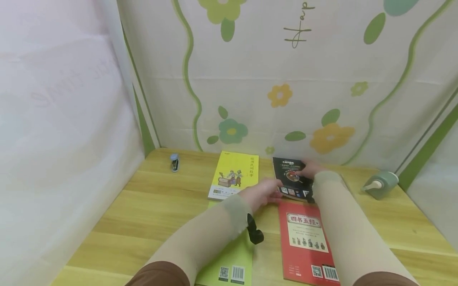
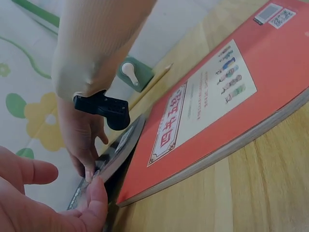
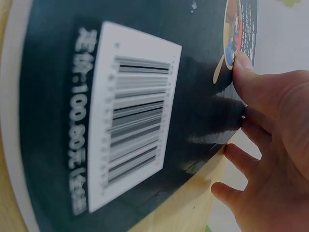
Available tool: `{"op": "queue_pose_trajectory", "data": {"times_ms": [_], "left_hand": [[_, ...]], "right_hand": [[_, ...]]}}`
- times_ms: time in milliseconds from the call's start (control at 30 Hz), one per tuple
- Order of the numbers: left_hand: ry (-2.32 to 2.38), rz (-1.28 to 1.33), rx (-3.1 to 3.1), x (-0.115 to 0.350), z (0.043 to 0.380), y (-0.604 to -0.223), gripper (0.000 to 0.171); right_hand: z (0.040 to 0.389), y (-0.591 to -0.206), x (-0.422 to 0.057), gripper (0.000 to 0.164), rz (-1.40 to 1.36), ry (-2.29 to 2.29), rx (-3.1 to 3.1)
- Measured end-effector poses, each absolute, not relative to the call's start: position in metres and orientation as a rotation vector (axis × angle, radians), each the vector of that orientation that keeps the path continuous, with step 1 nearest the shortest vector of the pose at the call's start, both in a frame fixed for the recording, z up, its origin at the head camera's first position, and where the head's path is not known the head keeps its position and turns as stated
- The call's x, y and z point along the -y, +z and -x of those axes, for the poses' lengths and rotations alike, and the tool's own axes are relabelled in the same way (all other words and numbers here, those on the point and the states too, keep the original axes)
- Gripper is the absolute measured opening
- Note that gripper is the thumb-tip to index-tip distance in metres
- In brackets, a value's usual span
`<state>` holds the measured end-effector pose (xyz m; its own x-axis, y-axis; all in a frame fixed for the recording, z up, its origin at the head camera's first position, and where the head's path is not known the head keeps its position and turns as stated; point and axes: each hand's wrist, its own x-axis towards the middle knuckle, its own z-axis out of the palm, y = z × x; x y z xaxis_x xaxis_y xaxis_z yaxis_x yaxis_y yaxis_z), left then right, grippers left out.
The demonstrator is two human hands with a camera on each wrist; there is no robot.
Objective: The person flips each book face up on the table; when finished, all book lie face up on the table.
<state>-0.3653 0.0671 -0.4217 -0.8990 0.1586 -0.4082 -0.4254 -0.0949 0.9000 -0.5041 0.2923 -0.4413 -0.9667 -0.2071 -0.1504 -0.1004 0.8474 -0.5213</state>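
A black paperback book (image 1: pixel 289 180) with its barcode side up tilts off the wood at the back, just behind the red book (image 1: pixel 302 246). Over its right edge my right hand (image 1: pixel 310 169) grips it, the thumb laid on the cover beside a round picture and the other fingers spread beyond the edge. At the opposite edge, near the front left corner, my left hand (image 1: pixel 262 193) holds the book with curled fingers. In the left wrist view the black book (image 2: pixel 118 153) bows upward, shadow beneath it.
A yellow book (image 1: pixel 234 171) lies left of the hands. Nearer, a yellow-green book (image 1: pixel 229 264) is partly covered by my left forearm. A small stapler (image 1: pixel 174 163) is at the back left; a green bottle (image 1: pixel 382 184) lies at the right, near a pencil (image 2: pixel 157 82). Printed cloth walls enclose the table.
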Motion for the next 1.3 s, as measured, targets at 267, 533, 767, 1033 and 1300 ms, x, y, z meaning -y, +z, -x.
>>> {"op": "queue_pose_trajectory", "data": {"times_ms": [267,533,767,1033,1300], "left_hand": [[1.969,0.196,-1.89,-0.079,0.368,-0.423,0.013],[1.876,0.254,-2.004,-0.084,0.366,-0.42,0.011],[1.878,0.257,-2.053,-0.083,0.368,-0.424,0.012],[1.958,0.261,-2.026,-0.083,0.369,-0.425,0.032],[1.967,0.258,-2.022,-0.081,0.371,-0.429,0.027]], "right_hand": [[0.539,-0.473,-0.315,0.091,0.313,-0.793,-2.851],[0.513,-0.449,-0.299,0.086,0.219,-0.874,-2.778],[0.508,-0.432,-0.287,0.072,0.113,-0.96,-2.729],[0.502,-0.419,-0.289,0.06,0.116,-1.127,-2.619],[0.501,-0.415,-0.3,0.041,0.162,-1.144,-2.639]]}}
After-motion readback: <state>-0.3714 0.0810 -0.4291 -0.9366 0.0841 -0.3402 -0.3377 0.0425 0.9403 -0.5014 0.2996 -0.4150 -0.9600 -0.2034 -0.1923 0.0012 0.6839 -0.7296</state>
